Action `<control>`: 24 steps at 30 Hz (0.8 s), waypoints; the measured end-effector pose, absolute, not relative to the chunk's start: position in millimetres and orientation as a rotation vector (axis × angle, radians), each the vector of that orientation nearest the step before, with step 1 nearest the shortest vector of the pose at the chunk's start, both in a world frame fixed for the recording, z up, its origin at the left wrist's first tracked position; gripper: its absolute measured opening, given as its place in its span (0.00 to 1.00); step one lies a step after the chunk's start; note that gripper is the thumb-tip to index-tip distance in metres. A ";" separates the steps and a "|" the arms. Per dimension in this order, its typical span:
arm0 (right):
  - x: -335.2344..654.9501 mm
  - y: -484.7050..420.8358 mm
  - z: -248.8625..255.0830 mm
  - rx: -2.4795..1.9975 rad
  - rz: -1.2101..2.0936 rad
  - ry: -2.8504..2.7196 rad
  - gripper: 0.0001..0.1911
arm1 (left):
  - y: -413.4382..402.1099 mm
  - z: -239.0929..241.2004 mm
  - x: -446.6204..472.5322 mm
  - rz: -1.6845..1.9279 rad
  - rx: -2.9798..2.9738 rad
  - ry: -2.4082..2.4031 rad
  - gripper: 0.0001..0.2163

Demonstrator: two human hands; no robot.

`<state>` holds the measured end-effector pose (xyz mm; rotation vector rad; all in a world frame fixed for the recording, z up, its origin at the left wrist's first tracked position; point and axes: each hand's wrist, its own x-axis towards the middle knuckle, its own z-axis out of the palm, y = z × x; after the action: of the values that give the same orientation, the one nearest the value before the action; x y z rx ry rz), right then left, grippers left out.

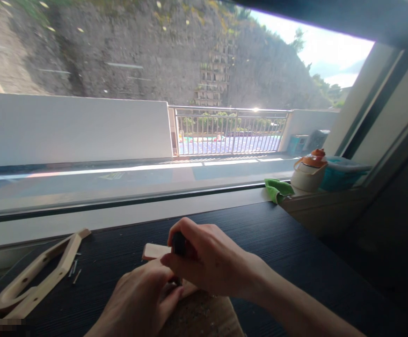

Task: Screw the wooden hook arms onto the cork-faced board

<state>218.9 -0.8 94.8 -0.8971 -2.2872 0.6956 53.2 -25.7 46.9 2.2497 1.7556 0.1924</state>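
Observation:
My right hand (207, 262) is closed around a small dark tool handle (179, 243), its tip hidden behind my fingers. My left hand (141, 299) lies just below and to the left, fingers curled onto a pale wooden piece (155, 251) that pokes out between the two hands. Both hands rest over a round brownish board (204, 318) on the dark wood-grain table (277, 243). What the tool's tip touches is hidden.
A light wooden frame part with holes (39, 276) lies at the left, with several small nails (74, 270) beside it. On the window ledge at the right sit a green cloth (277, 189), a cream kettle with an orange lid (309, 171) and a teal box (340, 173).

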 end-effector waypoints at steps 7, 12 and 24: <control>213.0 1.3 90.1 -0.945 0.610 -2.324 0.12 | -26.7 45.1 52.7 0.235 2.271 1.725 0.10; 207.1 4.7 81.8 -1.101 0.523 -2.180 0.13 | -26.6 46.2 52.8 0.249 2.302 1.699 0.12; 221.3 -0.2 98.3 -0.799 0.639 -2.375 0.10 | -27.1 48.4 54.9 0.233 2.275 1.732 0.09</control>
<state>221.3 -0.2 98.3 -0.7991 -2.3750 0.6389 54.9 -27.1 48.4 2.2752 1.7317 0.2332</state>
